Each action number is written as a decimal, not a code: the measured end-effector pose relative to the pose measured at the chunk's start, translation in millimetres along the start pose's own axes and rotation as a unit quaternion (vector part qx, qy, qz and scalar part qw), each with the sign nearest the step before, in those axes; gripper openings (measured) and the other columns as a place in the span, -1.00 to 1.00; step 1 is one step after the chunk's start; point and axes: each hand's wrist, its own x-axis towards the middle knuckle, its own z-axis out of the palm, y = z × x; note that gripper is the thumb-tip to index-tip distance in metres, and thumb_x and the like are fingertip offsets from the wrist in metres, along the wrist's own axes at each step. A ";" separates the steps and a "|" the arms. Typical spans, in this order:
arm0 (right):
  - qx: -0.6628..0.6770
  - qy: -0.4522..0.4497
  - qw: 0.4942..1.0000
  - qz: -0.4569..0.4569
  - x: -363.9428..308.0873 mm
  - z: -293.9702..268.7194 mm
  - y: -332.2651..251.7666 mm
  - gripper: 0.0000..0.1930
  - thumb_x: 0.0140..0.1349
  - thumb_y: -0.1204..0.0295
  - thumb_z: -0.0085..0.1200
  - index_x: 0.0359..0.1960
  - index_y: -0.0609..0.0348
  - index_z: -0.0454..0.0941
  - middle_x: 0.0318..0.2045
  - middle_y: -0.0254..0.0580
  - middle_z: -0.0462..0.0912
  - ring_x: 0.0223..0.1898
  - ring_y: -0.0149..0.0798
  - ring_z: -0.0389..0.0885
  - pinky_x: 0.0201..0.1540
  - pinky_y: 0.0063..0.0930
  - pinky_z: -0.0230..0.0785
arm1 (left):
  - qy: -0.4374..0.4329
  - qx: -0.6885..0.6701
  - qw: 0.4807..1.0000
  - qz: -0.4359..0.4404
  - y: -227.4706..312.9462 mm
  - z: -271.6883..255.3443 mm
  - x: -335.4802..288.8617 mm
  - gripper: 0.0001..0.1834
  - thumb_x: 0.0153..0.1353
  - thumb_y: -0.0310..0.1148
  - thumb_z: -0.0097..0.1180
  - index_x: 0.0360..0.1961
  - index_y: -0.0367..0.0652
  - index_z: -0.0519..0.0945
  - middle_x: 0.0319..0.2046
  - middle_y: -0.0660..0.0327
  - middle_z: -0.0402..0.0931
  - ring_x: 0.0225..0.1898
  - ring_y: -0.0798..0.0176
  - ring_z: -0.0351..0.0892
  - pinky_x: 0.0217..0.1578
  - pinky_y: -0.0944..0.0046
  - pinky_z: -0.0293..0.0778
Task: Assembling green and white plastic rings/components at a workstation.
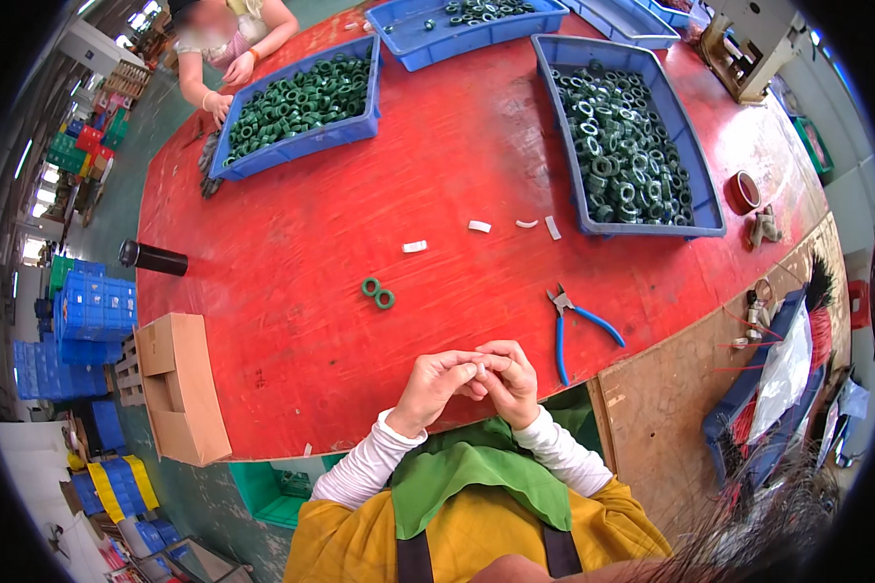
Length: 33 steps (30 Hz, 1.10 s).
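My left hand (430, 389) and my right hand (511, 385) meet just over the near edge of the red table (301, 360). Thumbs and fingertips of both are pinched together. Whatever lies between them is too small or too hidden to name. Right of my hands, a pair of cutting pliers (560, 346) with blue handles lies with its jaws pointing away from me. Two green rings (377, 293) lie touching each other, beyond my left hand. Farther off are several short white curved pieces (414, 247) in a loose row.
Blue trays full of green rings stand at far right (651, 231) and far left (311, 148); another tray (481, 41) is behind. A co-worker's hand (220, 105) touches the left tray. A black bottle (160, 258) and cardboard box (202, 408) sit left. A blue bin (716, 428) holds red strands, right.
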 end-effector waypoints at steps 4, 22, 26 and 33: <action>0.000 0.006 1.000 -0.004 -2.1 -1.0 2.9 -0.81 0.12 0.61 0.15 -0.21 0.17 0.59 -0.17 -0.09 0.50 -0.17 -0.25 0.51 -0.15 -0.48 0.39 | 0.003 0.034 0.999 0.008 -3.6 0.8 1.8 -0.79 0.28 -0.51 -0.07 -0.14 -0.40 0.53 -0.32 0.16 0.57 -0.39 0.36 0.59 -0.31 0.37 0.58; -0.012 0.027 1.000 -0.009 -3.3 0.7 2.6 -0.78 0.08 0.62 0.17 -0.20 0.16 0.61 -0.18 -0.10 0.52 -0.18 -0.25 0.54 -0.16 -0.48 0.41 | 0.018 -0.005 1.000 0.018 -8.9 2.7 1.8 -0.77 0.28 -0.50 -0.05 -0.12 -0.40 0.55 -0.36 0.14 0.59 -0.43 0.37 0.58 -0.36 0.40 0.57; -0.017 0.028 0.999 -0.013 -3.4 0.7 2.5 -0.78 0.09 0.62 0.18 -0.20 0.15 0.62 -0.17 -0.09 0.52 -0.18 -0.25 0.54 -0.16 -0.48 0.41 | 0.017 -0.004 1.000 0.025 -10.5 1.9 1.4 -0.77 0.28 -0.51 -0.07 -0.12 -0.40 0.55 -0.34 0.15 0.58 -0.41 0.37 0.58 -0.35 0.39 0.57; -0.007 0.022 1.000 -0.001 -4.2 1.0 3.6 -0.79 0.09 0.61 0.18 -0.21 0.15 0.62 -0.18 -0.09 0.53 -0.20 -0.25 0.55 -0.19 -0.49 0.42 | 0.012 -0.025 0.999 0.017 -14.8 -1.7 1.0 -0.76 0.28 -0.53 -0.10 -0.10 -0.40 0.54 -0.30 0.17 0.56 -0.38 0.36 0.58 -0.32 0.38 0.57</action>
